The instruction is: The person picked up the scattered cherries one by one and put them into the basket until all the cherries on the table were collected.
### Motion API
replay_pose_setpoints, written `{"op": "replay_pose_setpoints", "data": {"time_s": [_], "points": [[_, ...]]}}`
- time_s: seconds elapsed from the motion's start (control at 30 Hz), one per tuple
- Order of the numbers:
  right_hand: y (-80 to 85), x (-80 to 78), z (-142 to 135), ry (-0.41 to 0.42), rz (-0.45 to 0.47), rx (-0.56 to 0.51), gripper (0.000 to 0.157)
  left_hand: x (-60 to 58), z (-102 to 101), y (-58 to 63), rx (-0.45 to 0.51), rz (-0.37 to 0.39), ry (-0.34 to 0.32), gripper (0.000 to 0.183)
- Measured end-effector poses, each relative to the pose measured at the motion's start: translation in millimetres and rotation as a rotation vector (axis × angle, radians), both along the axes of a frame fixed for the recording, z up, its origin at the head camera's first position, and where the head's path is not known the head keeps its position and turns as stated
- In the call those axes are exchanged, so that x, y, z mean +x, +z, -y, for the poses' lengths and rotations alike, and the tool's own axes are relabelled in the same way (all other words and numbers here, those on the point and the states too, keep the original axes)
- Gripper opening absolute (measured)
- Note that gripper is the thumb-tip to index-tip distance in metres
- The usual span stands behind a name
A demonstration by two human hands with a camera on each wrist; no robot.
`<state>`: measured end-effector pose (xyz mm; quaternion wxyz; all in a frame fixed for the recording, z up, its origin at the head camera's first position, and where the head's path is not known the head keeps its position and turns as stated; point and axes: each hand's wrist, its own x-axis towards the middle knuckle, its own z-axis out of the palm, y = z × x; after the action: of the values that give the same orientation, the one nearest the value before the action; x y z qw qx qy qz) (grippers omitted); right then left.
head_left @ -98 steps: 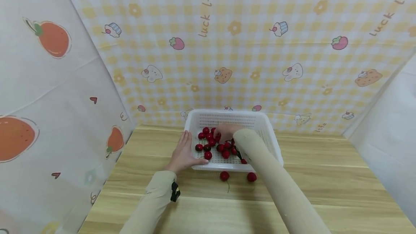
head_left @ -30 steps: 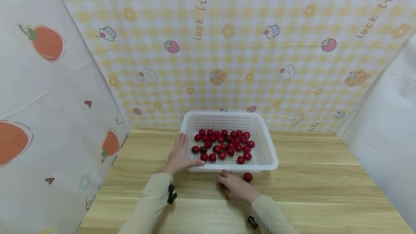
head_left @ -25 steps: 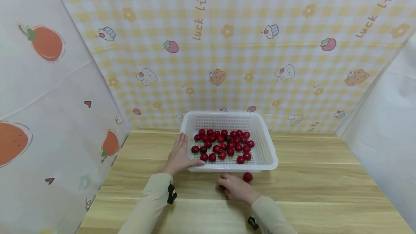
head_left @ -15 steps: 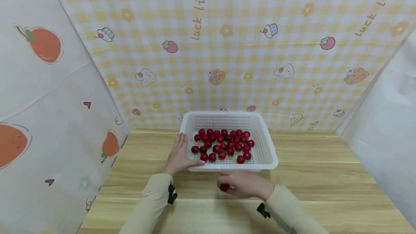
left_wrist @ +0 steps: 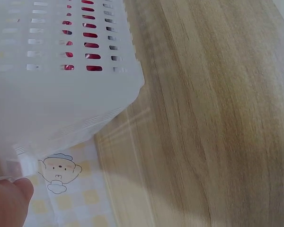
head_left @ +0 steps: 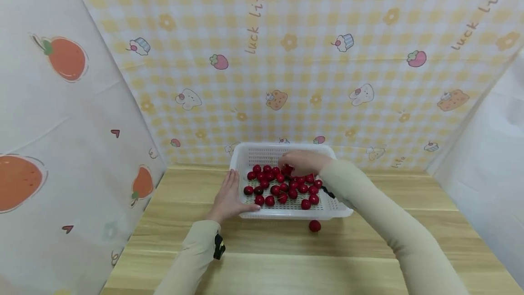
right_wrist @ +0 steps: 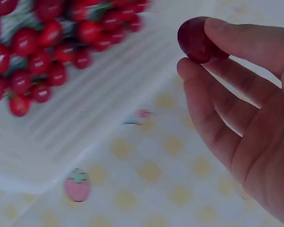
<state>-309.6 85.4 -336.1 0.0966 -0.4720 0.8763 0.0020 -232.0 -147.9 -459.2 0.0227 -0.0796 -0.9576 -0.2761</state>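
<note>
My right hand is over the white plastic basket in the head view. Its thumb and fingers pinch a dark red cherry, seen close in the right wrist view. Beneath it, several red cherries, some with green stems, lie on the basket's slotted floor. At the basket's front left corner rests my left hand, fingers straight along the left rim, thumb along the front rim. Only part of the left hand shows in the left wrist view, beside the basket's wall.
One loose cherry lies on the wooden table just in front of the basket. Behind the basket hangs a yellow checked cloth with printed cartoons. White cloths close off the left and right sides.
My right hand has picked up a cherry from the table before the basket and carried it up over the basket. My left hand has stayed at the corner.
</note>
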Motion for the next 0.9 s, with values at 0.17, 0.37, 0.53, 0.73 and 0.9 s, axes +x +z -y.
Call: {"op": "replay_pose_setpoints", "data": {"time_s": [0.17,0.37,0.53,0.73,0.9], "points": [[-27.3,-16.8,10,-0.122,0.0,0.165,0.025,-1.4,0,-3.4,0.002,-0.006,-0.008,0.129],[-51.8,-15.6,15,-0.194,0.05,0.209,0.032,-3.1,2,-7.1,-0.005,-0.009,-0.002,0.131],[-55.5,-11.4,15,-0.246,0.077,0.187,0.03,-4.8,3,-8.3,-0.009,-0.03,-0.003,0.131],[-54.0,-6.6,15,-0.31,0.115,0.191,0.03,-4.8,2,-7.6,-0.004,-0.019,-0.001,0.128],[-56.1,-6.3,14,-0.257,0.124,0.232,0.031,-5.4,2,-8.8,-0.015,-0.015,0.005,0.126]]}}
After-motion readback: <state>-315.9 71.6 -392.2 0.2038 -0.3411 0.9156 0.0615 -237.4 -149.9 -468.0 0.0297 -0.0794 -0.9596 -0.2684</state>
